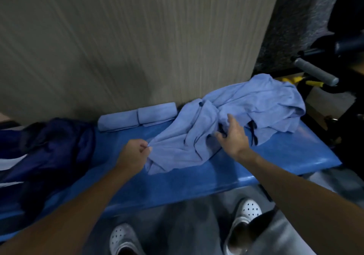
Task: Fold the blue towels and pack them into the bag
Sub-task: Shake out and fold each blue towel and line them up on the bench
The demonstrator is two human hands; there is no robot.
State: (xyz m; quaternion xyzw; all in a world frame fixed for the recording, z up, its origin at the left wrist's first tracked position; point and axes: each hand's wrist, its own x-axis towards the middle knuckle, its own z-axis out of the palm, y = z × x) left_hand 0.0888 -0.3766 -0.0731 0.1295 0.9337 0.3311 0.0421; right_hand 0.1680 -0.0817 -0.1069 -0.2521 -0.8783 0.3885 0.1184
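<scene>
Head view, left hand [135,154] pinching the crumpled towel [183,136] at its eight o'clock edge, right hand [234,135] on its middle, fingers among folds, grip unclear.

Bag [55,146] on table [177,185], left end. Two folded towels [137,116] at back edge against wall [118,38], right of bag. Loose towels [246,109] heaped right of those, spilling toward front.

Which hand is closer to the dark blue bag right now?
Left. The left hand pinches the edge of the crumpled towel, a little right of the bag; the right hand is on the towel's middle, farther right.
</scene>
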